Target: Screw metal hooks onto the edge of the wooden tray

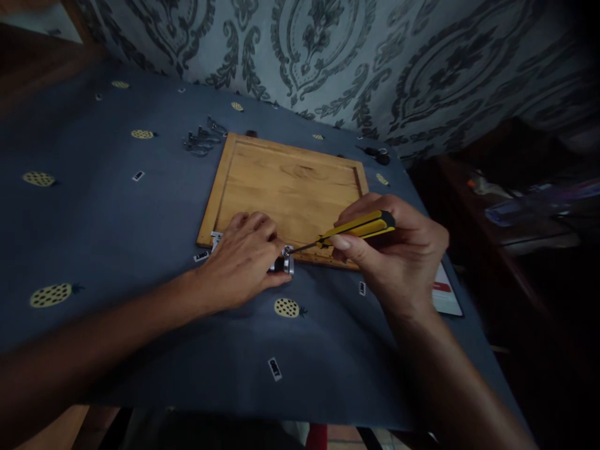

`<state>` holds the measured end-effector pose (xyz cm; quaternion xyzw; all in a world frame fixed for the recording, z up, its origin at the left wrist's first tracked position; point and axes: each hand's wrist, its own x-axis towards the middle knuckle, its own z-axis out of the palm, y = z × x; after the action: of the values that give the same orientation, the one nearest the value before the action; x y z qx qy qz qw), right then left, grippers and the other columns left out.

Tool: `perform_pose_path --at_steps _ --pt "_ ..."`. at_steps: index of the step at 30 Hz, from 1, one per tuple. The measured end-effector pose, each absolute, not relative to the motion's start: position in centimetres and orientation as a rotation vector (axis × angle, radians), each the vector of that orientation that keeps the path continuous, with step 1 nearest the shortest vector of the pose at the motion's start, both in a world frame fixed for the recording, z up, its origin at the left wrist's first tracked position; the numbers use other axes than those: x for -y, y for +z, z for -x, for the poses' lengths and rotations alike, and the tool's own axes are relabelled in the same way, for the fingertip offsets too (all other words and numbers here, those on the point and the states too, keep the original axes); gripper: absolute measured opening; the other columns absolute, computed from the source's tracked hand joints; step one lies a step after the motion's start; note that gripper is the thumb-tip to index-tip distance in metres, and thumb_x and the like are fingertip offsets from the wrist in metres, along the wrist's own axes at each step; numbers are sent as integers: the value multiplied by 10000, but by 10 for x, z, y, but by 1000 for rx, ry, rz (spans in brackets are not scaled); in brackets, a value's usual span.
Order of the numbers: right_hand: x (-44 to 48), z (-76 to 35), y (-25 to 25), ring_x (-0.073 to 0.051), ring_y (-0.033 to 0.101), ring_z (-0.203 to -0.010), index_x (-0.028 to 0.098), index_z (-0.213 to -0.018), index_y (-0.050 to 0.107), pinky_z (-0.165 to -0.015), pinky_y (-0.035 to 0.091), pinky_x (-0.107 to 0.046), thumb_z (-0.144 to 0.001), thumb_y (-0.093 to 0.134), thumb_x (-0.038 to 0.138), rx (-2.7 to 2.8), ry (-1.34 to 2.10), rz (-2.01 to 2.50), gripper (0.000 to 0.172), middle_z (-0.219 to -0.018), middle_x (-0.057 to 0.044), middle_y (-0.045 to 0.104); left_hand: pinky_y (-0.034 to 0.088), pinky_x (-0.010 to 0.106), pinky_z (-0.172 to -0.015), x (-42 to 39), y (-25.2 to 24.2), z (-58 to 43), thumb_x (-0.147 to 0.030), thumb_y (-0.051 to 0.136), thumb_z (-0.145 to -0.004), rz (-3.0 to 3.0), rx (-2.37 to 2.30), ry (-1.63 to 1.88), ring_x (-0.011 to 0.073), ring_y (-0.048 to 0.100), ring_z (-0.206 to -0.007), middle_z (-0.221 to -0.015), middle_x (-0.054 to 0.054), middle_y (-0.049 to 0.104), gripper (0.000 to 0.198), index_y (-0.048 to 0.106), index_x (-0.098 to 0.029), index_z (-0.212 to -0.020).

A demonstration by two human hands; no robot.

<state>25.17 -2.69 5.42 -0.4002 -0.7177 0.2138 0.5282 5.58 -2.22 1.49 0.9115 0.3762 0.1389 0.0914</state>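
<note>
A wooden panel with a raised frame [285,181] lies flat on a dark blue pineapple-print cloth [117,219]. My left hand [244,262] is curled over a small metal hinge [285,262] at the panel's near edge and pins it down. A yellow and black screwdriver [360,228] sits in the closed fingers of my right hand [398,250], its thin shaft slanting left with the tip on the hinge.
Several loose metal hinges [202,140] lie on the cloth beyond the panel's far left corner. A small dark tool [377,154] rests near the far right corner. A white and red card [445,294] pokes out under my right wrist. A patterned wall rises behind; dim shelves with clutter [529,206] stand to the right.
</note>
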Motion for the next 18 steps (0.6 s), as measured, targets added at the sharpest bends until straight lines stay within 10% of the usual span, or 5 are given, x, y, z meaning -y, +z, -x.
perform_pose_path --at_steps 18 --pt "39 -262 62 -115 659 -567 272 -1034 740 -459 551 -261 -887 704 405 1644 881 991 201 -965 -19 747 396 467 -960 22 19 -56 -442 726 -856 -2687 -1128 366 298 509 -1091 -1024 93 603 338 719 -142 -1012"
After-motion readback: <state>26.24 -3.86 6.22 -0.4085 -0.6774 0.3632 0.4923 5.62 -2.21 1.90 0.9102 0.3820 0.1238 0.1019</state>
